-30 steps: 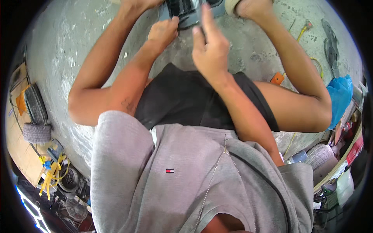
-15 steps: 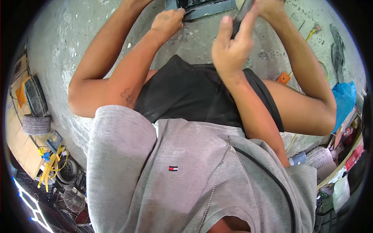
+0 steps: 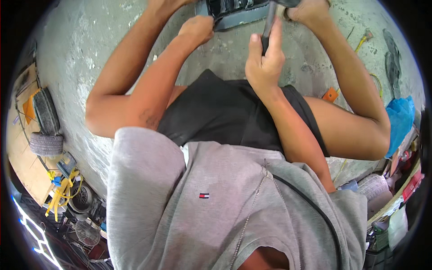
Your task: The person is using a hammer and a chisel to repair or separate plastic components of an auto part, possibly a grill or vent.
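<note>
My right hand [image 3: 264, 72] is closed around the black grip of a hammer [image 3: 271, 24], its thumb lying up along the handle. The hammer's metal shaft points away from me, and its dark head is partly cut off by the upper edge. My left hand [image 3: 196, 32] is closed in a fist at the near left corner of a black part with a grey frame [image 3: 245, 19]. What the left fingers hold is hidden. The part lies on the floor between my feet, with black ribs inside it and its far side out of view.
Bare legs bend out on both sides of the grey concrete floor [image 3: 216, 56]. An orange block [image 3: 330, 94], a yellow cord [image 3: 360, 41] and a dark sandal [image 3: 392, 67] lie to the right, near a blue bag [image 3: 399, 121]. Tyres [image 3: 46, 144] and yellow straps [image 3: 63, 193] are at left.
The hammer has swung leftward to a more upright angle, and its head has come into view. My right hand has shifted slightly down; the left stays closed by the part.
</note>
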### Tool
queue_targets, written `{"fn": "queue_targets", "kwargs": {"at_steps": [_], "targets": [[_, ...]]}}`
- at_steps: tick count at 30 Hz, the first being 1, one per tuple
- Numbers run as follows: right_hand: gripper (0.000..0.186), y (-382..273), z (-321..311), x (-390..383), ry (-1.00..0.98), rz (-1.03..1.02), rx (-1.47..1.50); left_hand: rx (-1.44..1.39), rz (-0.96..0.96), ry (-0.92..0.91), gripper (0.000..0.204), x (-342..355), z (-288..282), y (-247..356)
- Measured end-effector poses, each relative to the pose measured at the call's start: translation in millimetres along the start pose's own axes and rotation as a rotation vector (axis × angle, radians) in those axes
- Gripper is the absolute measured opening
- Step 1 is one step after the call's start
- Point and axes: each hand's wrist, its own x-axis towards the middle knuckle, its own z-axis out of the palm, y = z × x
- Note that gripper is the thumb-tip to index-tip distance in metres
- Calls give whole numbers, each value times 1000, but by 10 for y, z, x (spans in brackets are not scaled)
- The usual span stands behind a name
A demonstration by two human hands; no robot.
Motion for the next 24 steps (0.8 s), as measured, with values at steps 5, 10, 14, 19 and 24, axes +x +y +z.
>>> {"fn": "queue_targets", "kwargs": {"at_steps": [5,10,14,19,24], "targets": [[55,71,-80,11,-130,331,11,-297,36,-63,30,-208,4,-389],[54,188,-133,110,-59,381,81,-232,73,87,24,-292,-74,-212],[55,159,-133,116,-89,381,-23,-44,17,81,20,-277,-120,-72],[54,102,-119,91,-150,420,-88,21,-14,58,20,-293,-89,-78],[54,123,-109,84,-151,436,-30,40,-21,54,21,-248,-116,54]]}}
